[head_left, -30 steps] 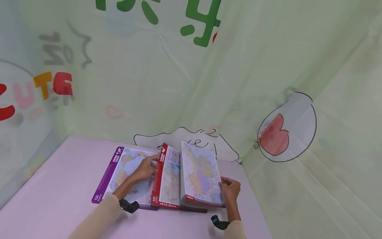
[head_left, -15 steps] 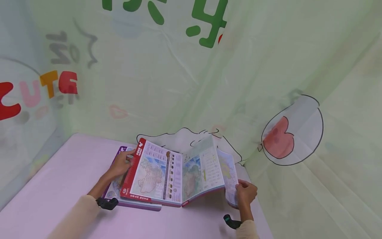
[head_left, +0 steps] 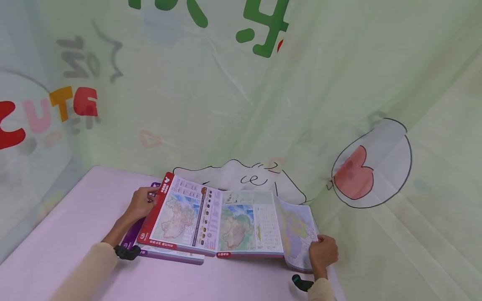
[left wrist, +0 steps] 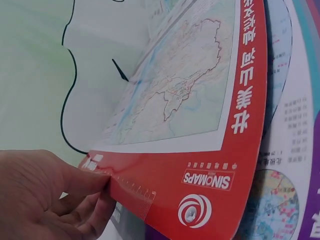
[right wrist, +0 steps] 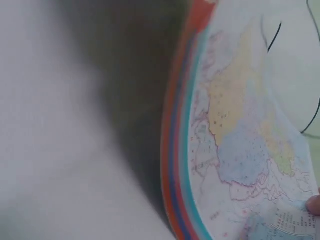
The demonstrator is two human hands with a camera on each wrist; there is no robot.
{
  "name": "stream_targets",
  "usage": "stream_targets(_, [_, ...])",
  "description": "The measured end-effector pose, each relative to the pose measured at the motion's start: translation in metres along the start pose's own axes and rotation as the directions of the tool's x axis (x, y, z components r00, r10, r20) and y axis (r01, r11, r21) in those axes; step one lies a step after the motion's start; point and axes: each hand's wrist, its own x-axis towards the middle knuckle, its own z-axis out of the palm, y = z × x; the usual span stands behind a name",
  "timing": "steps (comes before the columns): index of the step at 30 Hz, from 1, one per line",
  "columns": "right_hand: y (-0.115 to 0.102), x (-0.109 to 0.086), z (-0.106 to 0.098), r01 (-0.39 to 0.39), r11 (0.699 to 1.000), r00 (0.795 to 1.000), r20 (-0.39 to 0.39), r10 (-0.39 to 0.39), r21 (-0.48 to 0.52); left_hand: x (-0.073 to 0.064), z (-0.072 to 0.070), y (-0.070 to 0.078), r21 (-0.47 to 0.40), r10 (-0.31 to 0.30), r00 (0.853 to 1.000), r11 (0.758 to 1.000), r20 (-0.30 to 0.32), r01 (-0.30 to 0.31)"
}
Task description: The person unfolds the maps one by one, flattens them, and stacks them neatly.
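A red-edged folding map (head_left: 180, 221) lies spread out in several panels across the table. My left hand (head_left: 140, 204) pinches its red left border between thumb and fingers, as the left wrist view also shows. At the far side, my right hand (head_left: 324, 251) grips the right edge of the panel with the coloured political map (head_left: 297, 230). That panel bends, and its layered edges (right wrist: 175, 150) curve in the right wrist view, where only a fingertip (right wrist: 314, 205) of that hand shows. Under the left part lies a purple-edged world map (head_left: 174, 256), mostly covered.
The pink tabletop (head_left: 101, 184) carries both maps. Pale green fabric (head_left: 211, 104) with printed letters and drawings hangs behind and along the sides. A black wrist camera (head_left: 127, 252) sits on the left wrist, another (head_left: 302, 283) on the right.
The hands have moved apart, left hand leftward and right hand rightward. The folding map has opened wider, its standing middle panel has come down, and more of the purple-edged map is covered.
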Motion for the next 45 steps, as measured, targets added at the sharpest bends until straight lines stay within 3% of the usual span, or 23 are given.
stream_targets(7, [0.019, 0.017, 0.005, 0.121, 0.992, 0.993, -0.008, -0.121, -0.032, 0.0, -0.002, -0.005, 0.036, 0.018, 0.999, 0.999, -0.05, -0.016])
stream_targets(11, [0.026, 0.025, 0.006, 0.141, 0.988, 0.99, -0.007, -0.142, -0.056, 0.001, -0.001, -0.004, 0.043, 0.024, 0.998, 0.999, -0.064, -0.021])
stream_targets(21, [0.033, 0.024, 0.021, 0.046, 0.994, 0.999, 0.006, -0.046, -0.097, -0.004, 0.003, -0.01, 0.114, -0.057, 0.996, 0.991, -0.067, 0.064])
stream_targets(25, [0.037, 0.024, 0.027, -0.002, 0.989, 1.0, 0.024, 0.006, -0.149, -0.003, 0.007, -0.013, 0.126, -0.062, 0.995, 0.989, -0.08, 0.071])
stream_targets(30, [0.044, 0.024, 0.035, -0.009, 0.981, 0.999, 0.041, 0.017, -0.193, -0.003, 0.012, -0.015, 0.191, -0.057, 0.992, 0.979, -0.109, 0.077])
stream_targets(35, [0.045, 0.024, 0.036, -0.017, 0.985, 0.999, 0.038, 0.024, -0.171, -0.002, 0.014, -0.017, 0.229, -0.06, 0.989, 0.969, -0.133, 0.09])
stream_targets(42, [0.04, 0.018, 0.032, -0.056, 0.987, 0.998, 0.015, 0.058, -0.152, -0.001, 0.013, -0.022, 0.236, -0.127, 0.984, 0.96, -0.122, 0.153])
stream_targets(45, [0.039, 0.017, 0.034, -0.073, 0.989, 0.997, 0.001, 0.073, -0.126, -0.001, 0.013, -0.024, 0.239, -0.126, 0.984, 0.959, -0.125, 0.154])
